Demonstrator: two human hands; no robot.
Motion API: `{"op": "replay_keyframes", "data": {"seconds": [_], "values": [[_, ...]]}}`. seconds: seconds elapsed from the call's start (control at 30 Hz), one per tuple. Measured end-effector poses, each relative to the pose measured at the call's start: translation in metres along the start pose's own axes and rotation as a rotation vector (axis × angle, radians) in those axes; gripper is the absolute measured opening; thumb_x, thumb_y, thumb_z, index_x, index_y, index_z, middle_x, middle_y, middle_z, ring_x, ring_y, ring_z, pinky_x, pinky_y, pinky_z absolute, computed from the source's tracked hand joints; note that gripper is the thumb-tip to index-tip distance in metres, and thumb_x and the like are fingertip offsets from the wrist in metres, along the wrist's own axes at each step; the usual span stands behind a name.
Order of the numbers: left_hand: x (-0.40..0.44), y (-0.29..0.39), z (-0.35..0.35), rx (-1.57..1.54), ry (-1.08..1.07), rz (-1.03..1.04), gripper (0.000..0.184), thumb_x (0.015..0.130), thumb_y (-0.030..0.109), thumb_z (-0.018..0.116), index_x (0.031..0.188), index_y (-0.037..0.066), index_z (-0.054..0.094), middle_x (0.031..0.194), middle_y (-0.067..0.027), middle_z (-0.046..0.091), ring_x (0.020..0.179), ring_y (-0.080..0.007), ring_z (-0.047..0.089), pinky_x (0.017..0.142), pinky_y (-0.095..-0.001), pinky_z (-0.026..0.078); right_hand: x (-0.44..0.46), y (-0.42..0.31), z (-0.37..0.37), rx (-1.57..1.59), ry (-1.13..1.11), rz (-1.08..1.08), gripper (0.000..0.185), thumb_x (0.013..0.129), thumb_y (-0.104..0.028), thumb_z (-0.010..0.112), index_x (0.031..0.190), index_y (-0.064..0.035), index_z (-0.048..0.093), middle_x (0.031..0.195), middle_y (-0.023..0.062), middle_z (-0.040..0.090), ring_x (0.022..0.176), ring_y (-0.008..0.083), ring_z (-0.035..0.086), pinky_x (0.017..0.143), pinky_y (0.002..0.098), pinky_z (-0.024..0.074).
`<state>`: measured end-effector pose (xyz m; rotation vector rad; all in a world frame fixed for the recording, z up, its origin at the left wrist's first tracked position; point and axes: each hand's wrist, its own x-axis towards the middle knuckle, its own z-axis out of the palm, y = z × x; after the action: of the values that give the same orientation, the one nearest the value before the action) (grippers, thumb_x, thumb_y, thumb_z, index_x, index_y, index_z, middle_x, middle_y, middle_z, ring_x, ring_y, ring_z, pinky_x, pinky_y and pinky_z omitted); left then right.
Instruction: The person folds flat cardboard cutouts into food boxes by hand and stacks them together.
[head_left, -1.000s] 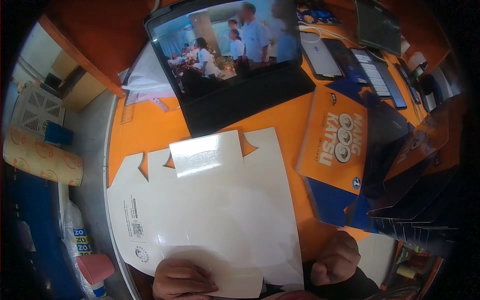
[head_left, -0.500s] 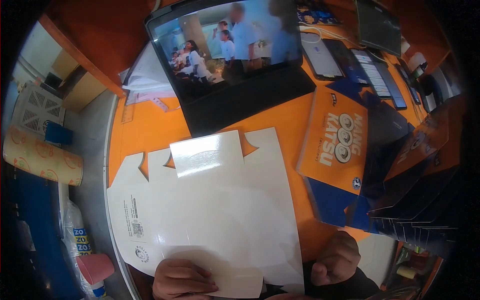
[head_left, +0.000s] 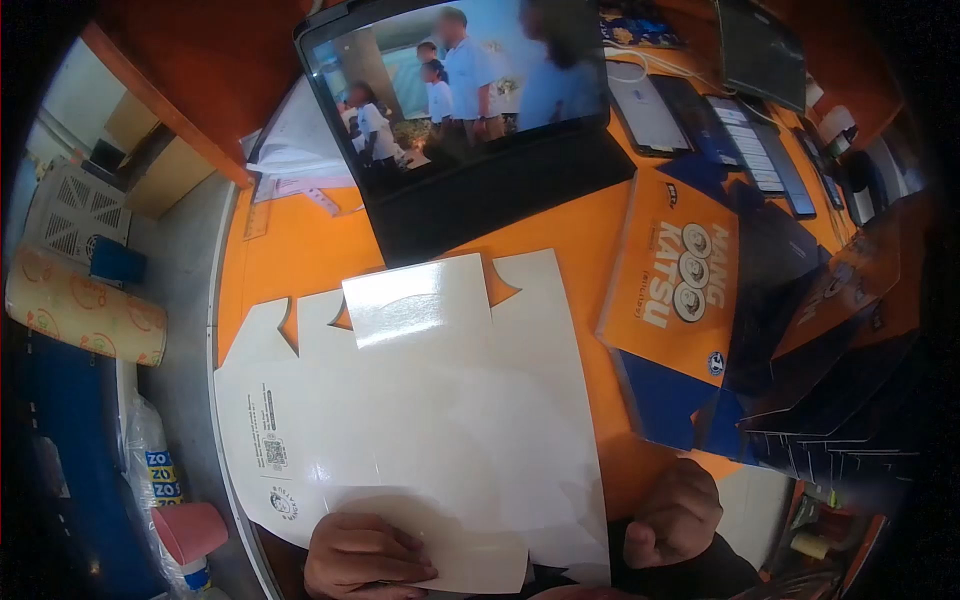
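Note:
A large white die-cut cardboard sheet (head_left: 430, 420) lies flat on the orange table (head_left: 290, 235), with small print along its left side. My left hand (head_left: 365, 558) rests on the sheet's near edge, its fingers curled over a flap there. Beside the sheet's lower right corner is my right hand (head_left: 675, 518), curled into a loose fist with nothing visible in it. To the right lies an orange and blue printed box piece (head_left: 670, 270), touched by neither hand.
A tablet (head_left: 460, 90) playing a video stands at the back. Phones (head_left: 648, 115) and cables lie at the back right. Dark printed cardboard pieces (head_left: 840, 300) are stacked on the right. At the left are a patterned roll (head_left: 85, 305) and a pink cup (head_left: 190, 532).
The view has shifted very slightly. The picture on the tablet has changed. Both hands and the white sheet have stayed in place.

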<state>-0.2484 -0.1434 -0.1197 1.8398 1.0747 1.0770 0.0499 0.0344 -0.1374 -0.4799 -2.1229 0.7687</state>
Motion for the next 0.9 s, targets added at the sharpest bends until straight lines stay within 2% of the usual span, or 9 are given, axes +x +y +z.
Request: {"op": "replay_keyframes", "data": {"seconds": [0.53,0.73,0.83,0.9], "values": [[0.0006,0.0023,0.0016,-0.021,0.026,-0.035,0.024,0.076,0.012,0.077,0.096,-0.002,0.073,0.09,-0.0119,0.071,0.08,-0.0226,0.068,0.077,-0.0301,0.057,-0.0009,0.0,0.0017,0.013,0.036,0.013,0.033,0.078,-0.024,0.072,0.057,-0.0127,0.05,0.055,0.0004,0.047,0.045,0.0185,0.047,0.048,0.0314,0.0365],[-0.0014,-0.0017,0.0001,-0.013,-0.01,0.02,0.027,0.077,0.011,0.077,0.098,-0.004,0.072,0.09,-0.0124,0.071,0.08,-0.0229,0.068,0.078,-0.0305,0.057,-0.0027,-0.0004,0.0007,-0.007,0.02,0.017,0.034,0.079,-0.024,0.072,0.056,-0.0128,0.05,0.054,0.0004,0.047,0.045,0.0183,0.047,0.048,0.0311,0.0362],[0.0006,-0.0007,-0.0019,-0.011,-0.029,0.016,0.028,0.077,0.011,0.076,0.099,-0.005,0.071,0.091,-0.0127,0.071,0.081,-0.023,0.068,0.078,-0.0305,0.057,0.0012,-0.0023,-0.0002,0.004,-0.002,0.004,0.025,0.088,-0.024,0.062,0.07,-0.0118,0.051,0.059,-0.0009,0.048,0.049,0.016,0.048,0.051,0.031,0.0376],[0.0005,0.0001,-0.0025,-0.005,-0.037,0.006,0.028,0.077,0.011,0.076,0.1,-0.005,0.072,0.091,-0.0127,0.071,0.082,-0.0228,0.068,0.078,-0.0302,0.057,-0.0028,-0.0004,0.0024,0.012,0.034,0.022,0.031,0.083,-0.025,0.068,0.06,-0.0127,0.05,0.056,0.0,0.048,0.047,0.0176,0.048,0.049,0.0312,0.0372]]}}
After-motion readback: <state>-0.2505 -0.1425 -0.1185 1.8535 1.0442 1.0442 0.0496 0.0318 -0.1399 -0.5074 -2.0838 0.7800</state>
